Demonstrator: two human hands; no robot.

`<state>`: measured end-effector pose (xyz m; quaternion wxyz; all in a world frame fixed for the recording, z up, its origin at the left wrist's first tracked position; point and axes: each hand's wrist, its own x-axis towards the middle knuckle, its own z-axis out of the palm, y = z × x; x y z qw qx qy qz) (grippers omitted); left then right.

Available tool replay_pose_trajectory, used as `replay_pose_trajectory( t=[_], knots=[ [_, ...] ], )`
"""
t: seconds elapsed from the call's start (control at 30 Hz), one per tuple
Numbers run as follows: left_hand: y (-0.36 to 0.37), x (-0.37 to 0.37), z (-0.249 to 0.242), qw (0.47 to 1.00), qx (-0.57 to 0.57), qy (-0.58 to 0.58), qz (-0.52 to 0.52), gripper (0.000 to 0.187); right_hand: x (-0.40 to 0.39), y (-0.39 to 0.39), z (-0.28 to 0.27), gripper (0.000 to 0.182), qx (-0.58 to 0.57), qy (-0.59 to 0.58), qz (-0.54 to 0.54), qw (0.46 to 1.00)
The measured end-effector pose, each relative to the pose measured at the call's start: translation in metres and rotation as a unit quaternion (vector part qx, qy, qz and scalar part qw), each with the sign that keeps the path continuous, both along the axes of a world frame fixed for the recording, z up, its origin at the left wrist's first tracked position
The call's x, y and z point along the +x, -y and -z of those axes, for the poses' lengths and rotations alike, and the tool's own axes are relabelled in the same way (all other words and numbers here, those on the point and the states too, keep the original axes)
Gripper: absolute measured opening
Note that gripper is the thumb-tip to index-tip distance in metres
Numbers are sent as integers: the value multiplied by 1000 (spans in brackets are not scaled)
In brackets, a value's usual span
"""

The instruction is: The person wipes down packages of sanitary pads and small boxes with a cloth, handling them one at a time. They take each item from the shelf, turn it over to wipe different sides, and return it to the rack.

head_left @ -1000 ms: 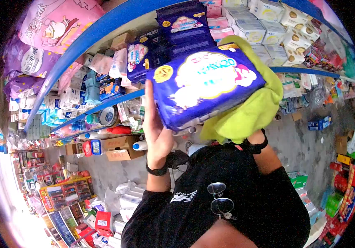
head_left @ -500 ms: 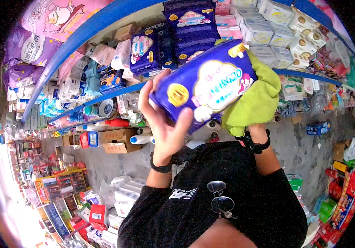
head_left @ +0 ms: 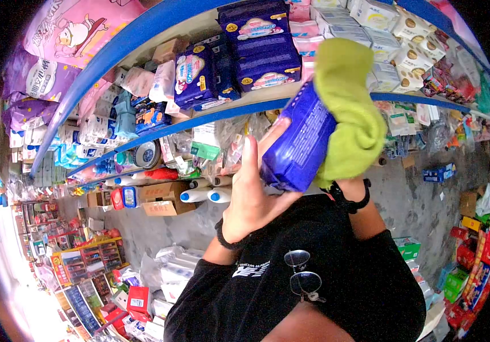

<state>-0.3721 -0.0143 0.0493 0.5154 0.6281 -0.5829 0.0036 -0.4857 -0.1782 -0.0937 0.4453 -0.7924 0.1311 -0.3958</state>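
Note:
A purple soft pack (head_left: pixel 302 139), apparently sanitary pads, is raised in front of my chest, turned so a narrow side with small white print faces me. My left hand (head_left: pixel 253 191) grips its lower left end, thumb pointing up and apart from the pack. A lime-green cloth (head_left: pixel 353 108) drapes over the pack's right side. My right hand (head_left: pixel 350 185) is mostly hidden beneath that cloth, holding it against the pack; only the wrist and hand's base show.
Similar purple packs (head_left: pixel 262 51) stand on a blue-edged shelf (head_left: pixel 199 122) ahead, beside white packs (head_left: pixel 385 43). Below are white bottles with blue caps (head_left: pixel 219 195) and a cardboard box (head_left: pixel 165 196) on the grey floor (head_left: pixel 136 228). Red goods (head_left: pixel 484 268) line the right side.
The pack has been turned from its printed front to a narrow side. My left hand has shifted lower and right, and the cloth has swung up along the pack's right side.

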Motion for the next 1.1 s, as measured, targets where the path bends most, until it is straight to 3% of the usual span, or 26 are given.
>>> replay_pose_trajectory(
  t=[0.07, 0.13, 0.17, 0.2, 0.3, 0.33, 0.37, 0.4, 0.43, 0.47, 0.5, 0.53, 0.6, 0.67, 0.7, 0.87, 0.93, 1.0, 1.07, 1.1],
  knots=[
    [2, -2, -4, 999, 26, -21, -23, 119, 2, -17, -24, 51, 76, 22, -78, 994],
    [6, -4, -8, 986, 117, -33, -113, 123, 8, -37, -47, 50, 106, 35, -146, 983],
    [8, 1, 0, 987, 90, 24, -128, 124, 11, -44, -56, 50, 99, 38, -165, 981],
    [8, 3, 7, 984, 114, -103, -92, 125, 14, -51, -65, 50, 90, 38, -178, 979],
    [8, 5, 9, 989, 112, -43, -91, 124, 19, -57, -78, 49, 107, 47, -195, 974],
    [9, 4, 11, 984, 73, -145, -74, 125, 19, -54, -81, 49, 138, 57, -200, 968],
    [10, 4, 13, 967, 32, -246, -57, 126, 19, -47, -79, 49, 165, 62, -190, 966],
    [13, 4, 1, 976, 12, -209, -53, 114, 17, -40, -76, 48, 184, 68, -178, 964],
    [10, 8, -5, 977, 2, -204, -60, 112, -9, -4, -61, 47, -58, -102, -91, 989],
    [6, 12, -9, 978, -8, -199, -67, 109, -5, -7, -50, 43, -53, -56, -33, 996],
    [6, 16, -6, 955, -77, -276, -78, 104, -9, 5, -39, 45, -87, -58, -22, 994],
    [4, 22, -10, 951, -79, -272, -122, 92, -11, 17, -28, 48, 86, -25, 2, 996],
    [1, 44, -13, 929, -81, -323, -162, 76, -26, 35, -21, 47, 157, 12, 47, 986],
    [12, 65, -5, 899, -138, -375, -182, 63, -43, 47, -24, 47, 135, 18, 86, 987],
    [21, 75, -5, 906, -117, -346, -215, 59, -49, 51, -25, 47, 129, 20, 101, 986],
    [83, 140, 24, 909, -107, -350, -200, 57, -57, 51, -26, 47, 120, 5, 128, 985],
    [104, 159, 31, 871, -82, -449, -183, 52, -57, 49, -25, 47, 119, -4, 126, 985],
    [118, 186, 45, 880, -48, -453, -131, 48, -56, 47, -25, 47, 121, -15, 122, 985],
    [129, 203, 54, 883, -36, -439, -160, 44, -56, 45, -24, 47, 123, -24, 117, 985],
    [130, 218, 67, 916, -14, -364, -166, 43, -55, 43, -24, 47, 124, -29, 115, 985]
  ],
)
